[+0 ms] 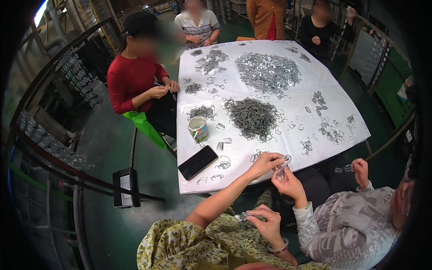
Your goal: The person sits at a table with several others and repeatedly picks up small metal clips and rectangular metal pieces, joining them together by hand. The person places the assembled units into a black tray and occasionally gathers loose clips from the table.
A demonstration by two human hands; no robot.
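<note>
My left hand (266,164) reaches out over the table's near edge, thumb and fingers pinched on a small shiny metal piece (286,159). A co-worker's hand (289,183) is right under that piece, with its fingers at the same spot. Lower down, close to my lap, my right hand (268,223) is closed on small silver metal pieces (242,217), which stick out to the left of the fingertips. How many there are is hard to tell. Past my left hand, a few curved wire hooks (256,155) lie on the white-covered table (288,104).
The table carries a dark heap of wire hooks (252,118), a brighter heap of metal pieces (267,71), a cup (198,129) and a black phone (198,163). A person in grey (351,225) sits close at my right; a person in red (135,81) works at the left.
</note>
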